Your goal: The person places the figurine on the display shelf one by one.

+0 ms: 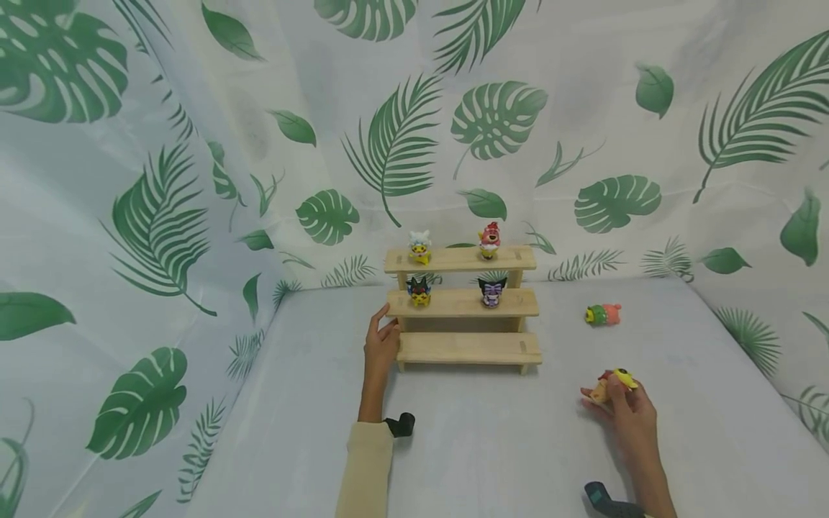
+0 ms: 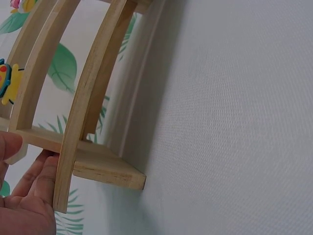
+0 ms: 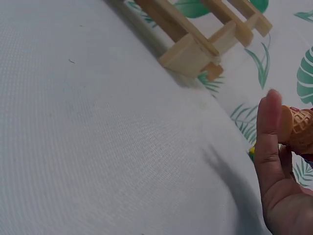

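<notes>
A three-tier wooden display stand [image 1: 468, 347] stands on the white table. My left hand [image 1: 382, 344] grips its left end near the middle tier. In the left wrist view, the fingers [image 2: 43, 178] reach behind the stand's side piece [image 2: 46, 138]. My right hand [image 1: 627, 411] holds a small toy figurine [image 1: 612, 385] with yellow and red parts, above the table right of the stand. The right wrist view shows its waffle-cone part [image 3: 301, 128] beside the upright finger; the rest is cut off by the frame.
Figurines stand on the upper tiers: a white-and-yellow one [image 1: 420, 248], a pink-and-red one [image 1: 489, 242], a black-eared yellow one [image 1: 419, 292] and a purple-and-black one [image 1: 492, 293]. A green-and-pink figurine [image 1: 604, 314] lies on its side at right. A leaf-print curtain [image 1: 518, 173] hangs behind.
</notes>
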`<state>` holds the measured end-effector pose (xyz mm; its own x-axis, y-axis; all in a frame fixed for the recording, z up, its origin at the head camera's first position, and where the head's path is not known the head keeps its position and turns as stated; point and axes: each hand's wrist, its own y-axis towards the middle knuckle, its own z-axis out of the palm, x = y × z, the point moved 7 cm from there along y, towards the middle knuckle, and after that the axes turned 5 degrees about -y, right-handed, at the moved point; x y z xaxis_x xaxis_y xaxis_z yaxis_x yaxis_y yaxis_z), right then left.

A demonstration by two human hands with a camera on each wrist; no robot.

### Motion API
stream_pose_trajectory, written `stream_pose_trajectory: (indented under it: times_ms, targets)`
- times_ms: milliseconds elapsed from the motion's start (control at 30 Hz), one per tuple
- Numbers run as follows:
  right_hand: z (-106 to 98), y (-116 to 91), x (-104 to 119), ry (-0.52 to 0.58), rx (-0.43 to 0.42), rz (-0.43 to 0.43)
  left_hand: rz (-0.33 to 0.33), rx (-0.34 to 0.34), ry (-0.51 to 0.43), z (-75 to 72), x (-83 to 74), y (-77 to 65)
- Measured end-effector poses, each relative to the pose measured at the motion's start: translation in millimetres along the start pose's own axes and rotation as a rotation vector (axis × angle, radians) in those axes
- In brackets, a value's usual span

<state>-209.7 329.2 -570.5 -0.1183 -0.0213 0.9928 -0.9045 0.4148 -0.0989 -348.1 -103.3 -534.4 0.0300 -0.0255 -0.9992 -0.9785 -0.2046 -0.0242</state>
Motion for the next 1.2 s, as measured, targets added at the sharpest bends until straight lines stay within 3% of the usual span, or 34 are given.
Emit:
stream_pose_trajectory:
  times_ms: [233,367,500,700,833,933,1200]
  targets:
    - [-0.5,-0.3,-3.7,0.063,-0.002,0.055,-0.009,0.001,-0.008,0.5,1.0,-1.1]
    - [2.4,-0.3,-1.6,0.156,0.075,0.004,-0.007,0.004,-0.018,0.6,0.1,-1.4]
    - [5.3,-1.4,-2.1,0.164,0.151,-0.02,-0.006,0.005,-0.024,0.5,0.0,-1.6]
    - [9.4,-2.0,-4.3,0.05,0.16,0.06,-0.016,0.01,-0.008,-0.2,-3.3,-4.3]
    - [12.5,-0.8,-4.6,-0.214,0.124,0.175,-0.021,0.003,-0.005,-0.5,-4.2,-3.7]
    - [16.0,-0.3,-4.2,-0.325,0.141,0.183,-0.014,-0.005,-0.009,-0.3,-0.4,0.1]
    - [25.9,-2.1,-3.0,-0.225,0.206,0.09,-0.012,0.002,-0.022,-0.6,1.3,0.7]
